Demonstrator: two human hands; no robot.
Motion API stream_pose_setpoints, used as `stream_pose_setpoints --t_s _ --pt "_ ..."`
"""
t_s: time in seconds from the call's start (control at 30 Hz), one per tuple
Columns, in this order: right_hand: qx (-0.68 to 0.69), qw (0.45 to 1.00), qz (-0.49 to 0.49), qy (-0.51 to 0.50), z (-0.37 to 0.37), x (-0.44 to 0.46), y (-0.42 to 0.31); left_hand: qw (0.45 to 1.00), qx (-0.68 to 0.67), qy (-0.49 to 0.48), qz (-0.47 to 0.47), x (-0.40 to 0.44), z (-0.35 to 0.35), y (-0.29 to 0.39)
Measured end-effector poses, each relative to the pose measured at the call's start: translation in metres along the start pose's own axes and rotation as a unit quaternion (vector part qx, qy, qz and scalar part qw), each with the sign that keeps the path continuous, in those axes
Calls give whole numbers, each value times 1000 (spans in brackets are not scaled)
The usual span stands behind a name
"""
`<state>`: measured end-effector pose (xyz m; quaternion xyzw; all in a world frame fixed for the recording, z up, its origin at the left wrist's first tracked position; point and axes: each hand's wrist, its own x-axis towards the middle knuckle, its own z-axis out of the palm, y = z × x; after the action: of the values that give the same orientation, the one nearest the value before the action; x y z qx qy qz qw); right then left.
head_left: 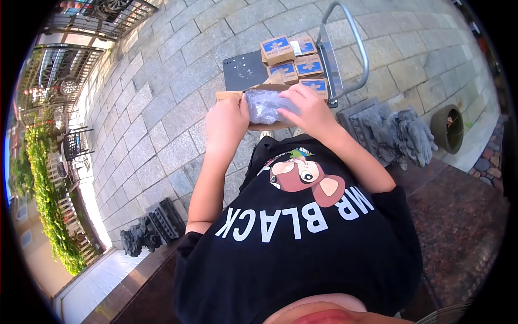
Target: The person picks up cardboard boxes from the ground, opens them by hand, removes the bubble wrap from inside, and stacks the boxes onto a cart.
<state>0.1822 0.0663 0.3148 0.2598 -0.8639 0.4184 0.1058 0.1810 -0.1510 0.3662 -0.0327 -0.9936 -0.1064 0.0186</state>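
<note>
An opened cardboard box point(231, 95) is held up in front of my body, its flaps raised. Inside it lies a clear, crinkled plastic bag point(263, 106); what the bag contains cannot be made out. My left hand point(227, 121) is closed on the left side of the box, with its fingers curled over the edge. From the right, my right hand point(310, 110) reaches over the box, thumb and fingers on either side of a part of the plastic bag. Part of the box is hidden by both hands.
Beyond the box stands a flat trolley point(245, 71) with a metal handle point(362, 48). Several closed cardboard boxes point(277, 48) with blue labels are stacked on it. Carved stone statues point(396, 132) point(154, 227) flank me, and a round planter point(447, 128) stands right.
</note>
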Motion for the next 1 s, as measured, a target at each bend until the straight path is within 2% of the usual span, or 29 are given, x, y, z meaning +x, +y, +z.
stream_pose_setpoints --t_s 0.03,0.07,0.13,0.3,0.37,0.47,0.5,0.53,0.6,0.67,0.7,0.73,0.8,0.87,0.9,0.93,1.0 --pt "63 997 37 -33 2 -3 -2 997 -70 -27 -3 1 10 -4" --pt "64 997 38 -30 4 -4 1 997 -68 -27 -2 1 5 1" --pt "114 991 50 -56 11 -7 5 962 -245 -102 -64 0 -8 11" --pt "147 986 48 -60 5 -1 3 938 -338 -79 -9 -15 -11 15" --pt "151 985 -4 -82 9 4 1 902 -417 -106 46 -19 -23 23" --pt "184 980 -33 -62 14 15 -1 893 -432 -107 63 -25 -21 18" --pt "196 976 16 -98 26 13 0 887 -444 -97 78 -28 -22 22" --pt "210 966 67 -134 44 7 2 902 -404 -99 110 -32 -20 24" --pt "211 968 33 -128 49 17 -9 925 -352 -116 90 -37 -19 23" --pt "275 936 69 -207 39 26 -17 904 -416 -87 57 -33 -23 16" --pt "296 930 46 -213 38 34 -18 883 -463 -66 47 -29 -20 5" --pt "321 923 12 -212 25 33 -17 838 -544 -38 1 -27 -20 -5" --pt "325 935 8 -142 18 24 -11 774 -629 20 -71 -22 -24 -28" --pt "279 957 23 -76 -17 25 -10 756 -646 43 -94 -22 -26 -48" --pt "219 968 100 -75 -44 26 -18 737 -662 61 -121 -25 -26 -52" --pt "104 992 64 -10 -52 21 -9 736 -663 64 -124 -29 -28 -51" --pt "-30 997 65 22 -66 15 -4 715 -689 69 -95 -33 -39 -41"
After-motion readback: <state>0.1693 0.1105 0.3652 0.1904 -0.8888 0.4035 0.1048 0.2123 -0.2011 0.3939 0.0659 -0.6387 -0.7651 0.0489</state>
